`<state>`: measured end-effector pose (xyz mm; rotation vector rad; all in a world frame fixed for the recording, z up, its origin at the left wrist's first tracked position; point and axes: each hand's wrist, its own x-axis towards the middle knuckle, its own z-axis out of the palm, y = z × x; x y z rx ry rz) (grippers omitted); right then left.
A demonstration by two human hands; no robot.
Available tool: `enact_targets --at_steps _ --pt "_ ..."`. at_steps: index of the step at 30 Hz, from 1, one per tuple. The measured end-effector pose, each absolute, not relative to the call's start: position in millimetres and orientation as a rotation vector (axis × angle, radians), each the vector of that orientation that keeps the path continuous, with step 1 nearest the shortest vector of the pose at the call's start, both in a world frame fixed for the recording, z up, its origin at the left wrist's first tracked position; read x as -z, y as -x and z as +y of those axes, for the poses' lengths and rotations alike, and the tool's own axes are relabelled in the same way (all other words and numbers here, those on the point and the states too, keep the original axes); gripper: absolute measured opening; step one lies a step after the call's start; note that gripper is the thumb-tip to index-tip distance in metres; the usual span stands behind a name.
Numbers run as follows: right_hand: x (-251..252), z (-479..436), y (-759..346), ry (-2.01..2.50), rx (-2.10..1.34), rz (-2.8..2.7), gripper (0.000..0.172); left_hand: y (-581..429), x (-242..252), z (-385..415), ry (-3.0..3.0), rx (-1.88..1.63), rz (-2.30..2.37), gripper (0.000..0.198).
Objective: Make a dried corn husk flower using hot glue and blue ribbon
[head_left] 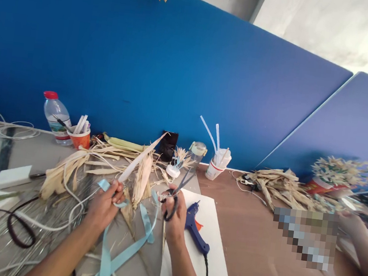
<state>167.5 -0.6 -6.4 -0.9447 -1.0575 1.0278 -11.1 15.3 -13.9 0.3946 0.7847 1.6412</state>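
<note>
My left hand point(102, 206) is closed around the lower end of a long, pale, pointed corn husk point(135, 163), whose tip leans up and to the right. Light blue ribbon point(106, 258) shows at the same fingers and trails down over the table. In my right hand point(176, 222) is a pair of dark-handled scissors point(185, 180), blades pointing up and slightly parted. Another stretch of ribbon hangs beside the right fingers; whether they grip it I cannot tell. A blue glue gun point(196, 231) lies on a white board point(218, 258), right of this hand.
Dried husks point(100, 163) lie along the back with a small husk flower point(181, 160). Behind stand a water bottle point(57, 115), an orange cup point(81, 138) and a white cup point(214, 168). Cables point(74, 209) cross the left side. At right another person's hand point(354, 228) works.
</note>
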Motion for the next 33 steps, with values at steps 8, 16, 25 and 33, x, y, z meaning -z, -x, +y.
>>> enact_targets --at_steps 8,16,25,33 --pt "1 -12 -147 1.025 -0.988 -1.280 0.042 -6 11 7 -0.701 -1.438 0.962 0.025" --pt "3 -14 -158 1.001 -1.073 -1.631 0.041 -2 13 9 -0.746 -1.534 0.976 0.023" --pt "0 -8 -162 1.171 -1.182 -1.775 0.035 2 13 13 -0.692 -1.610 0.895 0.021" --pt "4 -3 -166 1.160 -1.330 -1.679 0.028 -1 12 11 -0.752 -1.584 0.933 0.021"
